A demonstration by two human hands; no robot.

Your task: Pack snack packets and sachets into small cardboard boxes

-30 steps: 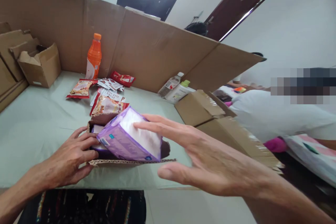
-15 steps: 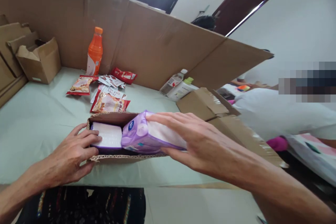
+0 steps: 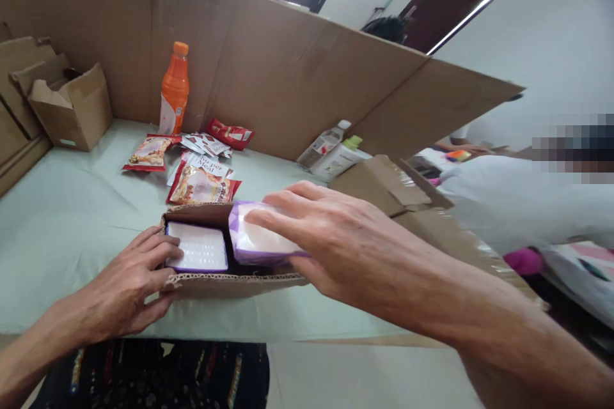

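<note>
An open cardboard box [image 3: 230, 285] stands near the table's front edge. My left hand [image 3: 139, 278] is closed over its left wall, fingertips inside on the rim side. In the left half of the box lies a tissue pack [image 3: 199, 246], white on top with purple edges. My right hand [image 3: 321, 236] grips a second purple and white tissue pack [image 3: 263, 239] from above. That pack is slightly tilted over the box's right half, its lower part inside. The box's right end is hidden behind my right hand.
Behind the box lie red snack packets [image 3: 204, 185] and white sachets [image 3: 206, 146] beside an orange bottle [image 3: 175, 89]. A clear bottle [image 3: 323, 144] and a white bottle [image 3: 340, 160] lean on the cardboard wall [image 3: 278, 70]. Small cartons [image 3: 79, 108] stand left. Another person [image 3: 518, 198] is at right.
The tissue pack in my right hand has turned from tilted to flatter and sunk lower into the box's right half. My left hand stays on the box. The view has shifted slightly.
</note>
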